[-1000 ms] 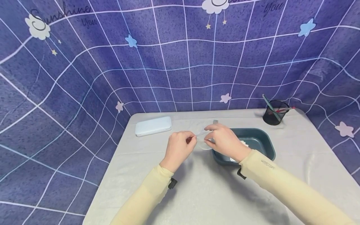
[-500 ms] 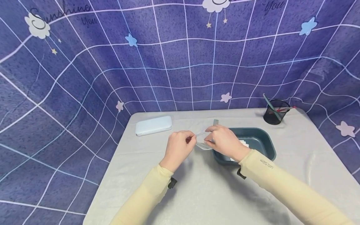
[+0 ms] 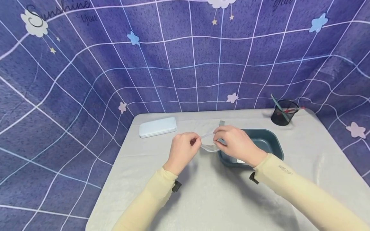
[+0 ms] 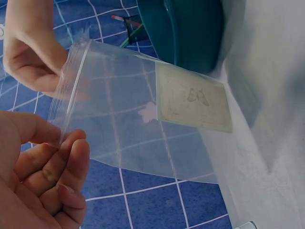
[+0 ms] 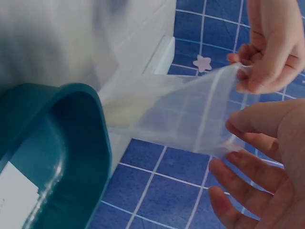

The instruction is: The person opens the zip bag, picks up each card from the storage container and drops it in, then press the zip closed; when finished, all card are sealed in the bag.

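Note:
A clear zip-lock bag (image 4: 119,109) hangs between my two hands above the table. Inside it lies a flat, pale square card (image 4: 195,98) with a butterfly drawing, near the bag's bottom. My left hand (image 3: 183,149) pinches one end of the bag's zip edge between thumb and index finger. At the other end of that edge, my right hand (image 3: 235,142) holds the bag with thumb and fingers spread a little apart. Directly under the right hand stands a dark teal bin (image 3: 271,141), partly covered by it. White paper pieces (image 5: 16,198) lie in the bin.
A light blue case (image 3: 157,127) lies at the back left of the table. At the back right stands a black mesh pen cup (image 3: 281,116) with pens in it. A grey strip (image 3: 221,123) shows behind the right hand. A patterned curtain (image 3: 179,57) borders the table's back.
My right hand has shifted slightly to the right, and the bag's edge stretches wider between the hands. The left hand keeps its pinch almost in place. The head view has tilted slightly down.

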Available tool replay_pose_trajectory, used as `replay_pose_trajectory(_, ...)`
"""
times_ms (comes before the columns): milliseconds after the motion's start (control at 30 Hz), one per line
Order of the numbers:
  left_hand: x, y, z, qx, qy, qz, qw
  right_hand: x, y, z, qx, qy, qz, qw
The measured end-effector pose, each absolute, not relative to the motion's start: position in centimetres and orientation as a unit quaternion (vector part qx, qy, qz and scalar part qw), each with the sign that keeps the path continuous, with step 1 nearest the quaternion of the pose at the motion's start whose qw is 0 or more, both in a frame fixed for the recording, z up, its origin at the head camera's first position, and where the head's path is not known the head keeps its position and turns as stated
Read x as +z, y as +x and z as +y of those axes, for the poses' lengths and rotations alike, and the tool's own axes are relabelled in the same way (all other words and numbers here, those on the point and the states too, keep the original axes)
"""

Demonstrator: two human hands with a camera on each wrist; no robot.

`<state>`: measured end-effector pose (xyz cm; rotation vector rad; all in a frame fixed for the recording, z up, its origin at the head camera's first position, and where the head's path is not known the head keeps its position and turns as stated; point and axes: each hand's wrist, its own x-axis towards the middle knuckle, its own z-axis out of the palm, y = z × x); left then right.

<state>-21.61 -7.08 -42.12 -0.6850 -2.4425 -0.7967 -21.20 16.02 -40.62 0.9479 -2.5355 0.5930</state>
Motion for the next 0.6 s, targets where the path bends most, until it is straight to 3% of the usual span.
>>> replay_pose_trajectory(233, -42.0, -21.6, -7.0, -0.294, -0.249, -0.892, 0.238, -39.5, -21.4, 17.6, 0.226, 0.31, -0.902, 0.199)
replay_pose_trajectory(600, -41.9, -21.4, -7.1, -0.295, -0.25, -0.892, 0.236, -41.6, -24.4, 21.8, 0.204, 0.241, -0.939, 0.139)
